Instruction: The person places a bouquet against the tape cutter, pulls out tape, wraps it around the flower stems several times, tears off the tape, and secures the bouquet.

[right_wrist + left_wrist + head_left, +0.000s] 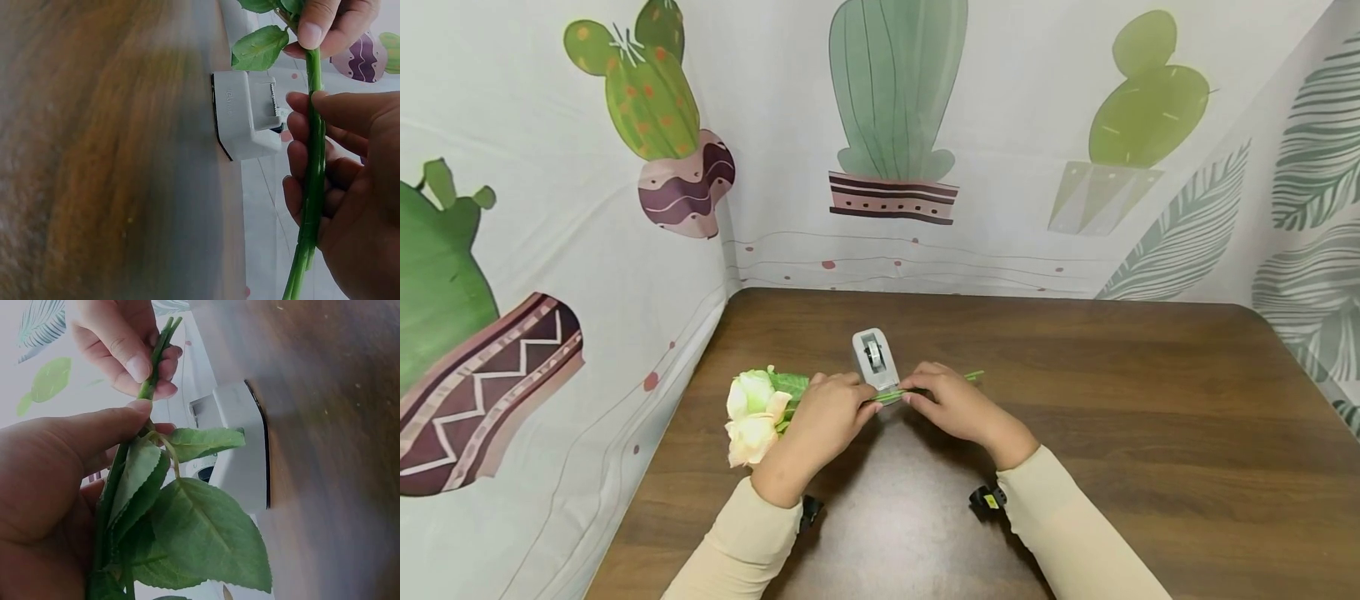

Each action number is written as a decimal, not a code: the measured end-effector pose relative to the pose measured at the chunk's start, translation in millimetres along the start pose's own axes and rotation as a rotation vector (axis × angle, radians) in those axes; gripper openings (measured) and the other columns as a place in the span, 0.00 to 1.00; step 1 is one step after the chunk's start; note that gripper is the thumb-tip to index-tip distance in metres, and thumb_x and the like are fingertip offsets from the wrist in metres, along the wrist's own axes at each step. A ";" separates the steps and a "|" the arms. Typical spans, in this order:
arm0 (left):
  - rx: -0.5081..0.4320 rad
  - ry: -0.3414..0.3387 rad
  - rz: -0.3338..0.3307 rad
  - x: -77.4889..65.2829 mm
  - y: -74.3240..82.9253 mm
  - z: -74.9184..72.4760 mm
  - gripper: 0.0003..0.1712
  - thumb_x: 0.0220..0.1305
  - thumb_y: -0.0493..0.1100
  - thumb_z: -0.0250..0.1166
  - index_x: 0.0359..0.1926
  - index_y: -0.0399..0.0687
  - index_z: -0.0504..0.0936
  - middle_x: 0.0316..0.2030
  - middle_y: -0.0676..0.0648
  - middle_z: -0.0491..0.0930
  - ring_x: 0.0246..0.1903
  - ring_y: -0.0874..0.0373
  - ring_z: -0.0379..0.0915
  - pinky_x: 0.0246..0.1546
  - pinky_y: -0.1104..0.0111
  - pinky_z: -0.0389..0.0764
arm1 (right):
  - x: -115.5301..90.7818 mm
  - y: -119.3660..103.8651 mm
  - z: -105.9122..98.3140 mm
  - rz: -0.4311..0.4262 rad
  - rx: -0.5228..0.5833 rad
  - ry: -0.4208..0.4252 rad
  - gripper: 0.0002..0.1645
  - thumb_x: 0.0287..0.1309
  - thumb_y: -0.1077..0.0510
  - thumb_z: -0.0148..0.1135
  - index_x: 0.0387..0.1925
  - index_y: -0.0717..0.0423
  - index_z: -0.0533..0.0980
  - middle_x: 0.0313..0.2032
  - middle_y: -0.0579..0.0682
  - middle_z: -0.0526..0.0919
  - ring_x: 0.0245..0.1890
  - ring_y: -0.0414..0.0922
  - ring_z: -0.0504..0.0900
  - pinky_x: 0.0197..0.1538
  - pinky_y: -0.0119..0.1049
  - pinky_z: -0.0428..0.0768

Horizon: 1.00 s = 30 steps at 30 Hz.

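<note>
Two pale cream-pink roses (752,417) lie toward the left in the head view, with green leaves (209,534) along their stems. My left hand (829,410) pinches the stems just below the leaves. Further along, my right hand (951,402) holds the same green stems (314,162) between thumb and curled fingers. The stem ends (976,375) stick out to the right past that hand. Just behind the stems stands a grey tape dispenser (871,337) with a roll of tape (875,354) in it. Its serrated cutter (274,100) shows in the right wrist view.
Everything is on a brown wooden table (1112,400). A white cloth (775,125) printed with cacti and leaves hangs behind it and along the left side. Black wrist cameras (987,500) are strapped under the sleeves.
</note>
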<state>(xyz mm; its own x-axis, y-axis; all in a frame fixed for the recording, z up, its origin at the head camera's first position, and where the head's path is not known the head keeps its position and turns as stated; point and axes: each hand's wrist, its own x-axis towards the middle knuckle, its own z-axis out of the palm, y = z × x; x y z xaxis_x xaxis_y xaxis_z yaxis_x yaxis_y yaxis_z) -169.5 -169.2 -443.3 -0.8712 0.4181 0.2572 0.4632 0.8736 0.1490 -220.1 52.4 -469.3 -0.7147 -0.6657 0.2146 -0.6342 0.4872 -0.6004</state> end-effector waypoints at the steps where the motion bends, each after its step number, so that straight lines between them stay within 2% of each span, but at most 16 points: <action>1: 0.009 0.001 -0.005 0.1 0.5 -0.2 0.07 0.63 0.48 0.72 0.36 0.51 0.88 0.29 0.52 0.82 0.33 0.54 0.80 0.36 0.60 0.70 | 0.2 0.0 -0.2 -0.003 -0.006 0.003 0.12 0.71 0.57 0.59 0.50 0.53 0.84 0.42 0.44 0.82 0.45 0.41 0.78 0.51 0.39 0.77; 19: 0.078 0.019 -0.019 -1.2 5.2 3.8 0.07 0.60 0.47 0.74 0.32 0.51 0.86 0.29 0.53 0.80 0.33 0.55 0.80 0.34 0.63 0.66 | 0.3 1.2 3.9 -0.039 -0.086 0.054 0.09 0.66 0.57 0.65 0.46 0.49 0.86 0.42 0.43 0.86 0.44 0.41 0.83 0.50 0.39 0.81; 30: 0.086 0.027 -0.024 -1.2 7.5 1.8 0.08 0.57 0.46 0.76 0.33 0.50 0.85 0.30 0.52 0.80 0.33 0.54 0.80 0.34 0.62 0.67 | 0.9 1.0 4.2 -0.031 -0.069 0.075 0.08 0.65 0.57 0.67 0.45 0.48 0.86 0.41 0.42 0.85 0.43 0.40 0.83 0.48 0.37 0.81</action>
<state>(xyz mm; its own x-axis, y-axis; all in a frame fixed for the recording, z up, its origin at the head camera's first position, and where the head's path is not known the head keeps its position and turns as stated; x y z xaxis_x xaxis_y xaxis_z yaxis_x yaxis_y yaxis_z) -165.2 -162.7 -444.2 -0.8766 0.3908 0.2808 0.4256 0.9020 0.0733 -220.1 49.9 -472.9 -0.7128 -0.6379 0.2913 -0.6734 0.5065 -0.5386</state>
